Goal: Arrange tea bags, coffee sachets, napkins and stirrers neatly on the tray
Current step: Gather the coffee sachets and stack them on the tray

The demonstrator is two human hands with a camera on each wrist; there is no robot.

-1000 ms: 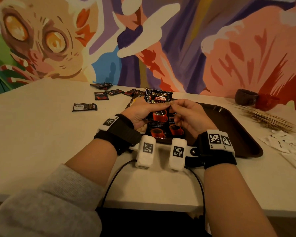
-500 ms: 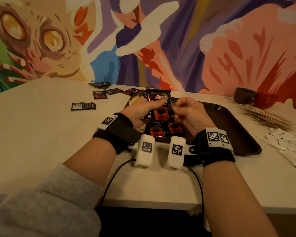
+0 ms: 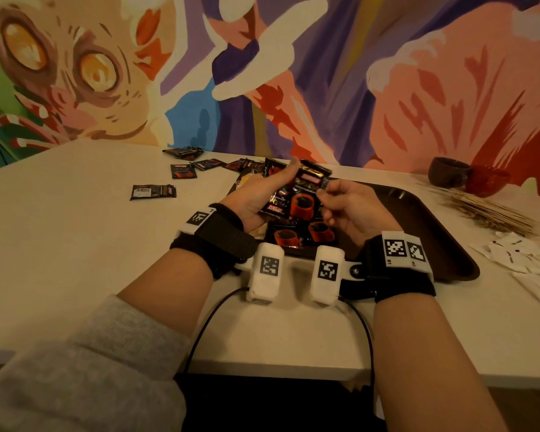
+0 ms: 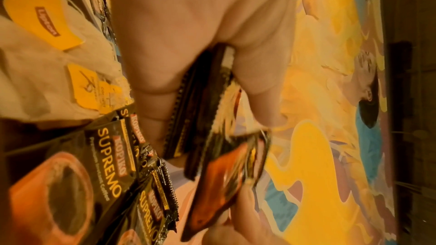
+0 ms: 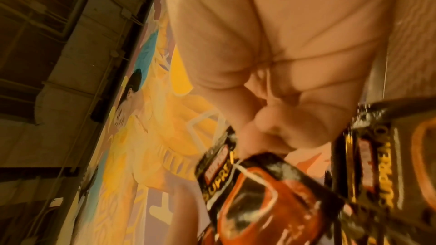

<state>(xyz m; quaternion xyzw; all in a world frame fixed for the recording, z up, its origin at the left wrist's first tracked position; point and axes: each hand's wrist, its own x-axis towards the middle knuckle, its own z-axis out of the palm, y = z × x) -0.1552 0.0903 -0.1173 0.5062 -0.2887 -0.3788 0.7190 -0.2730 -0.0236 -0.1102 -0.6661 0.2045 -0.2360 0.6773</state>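
Over the near left part of the dark brown tray (image 3: 418, 213), my left hand (image 3: 262, 194) grips a small stack of black coffee sachets (image 3: 281, 176) edge-on between thumb and fingers (image 4: 257, 88). My right hand (image 3: 340, 204) pinches one sachet (image 3: 303, 204) by its corner; its red cup print (image 5: 259, 193) faces the wrist camera. More coffee sachets (image 3: 296, 235) lie flat on the tray below my hands. Tea bags (image 4: 47, 21) with yellow tags rest on the tray to the left of them.
Loose coffee sachets (image 3: 153, 192) lie scattered on the white table (image 3: 75, 244) at the back left. Wooden stirrers (image 3: 480, 210) and white sachets (image 3: 530, 260) lie right of the tray. A brown cup (image 3: 446, 173) and a red cup (image 3: 487, 180) stand by the mural wall.
The sachet between my hands has turned over, its print now upside down, and the right hand has shifted to its right corner. Both hands stay over the tray's near left part.
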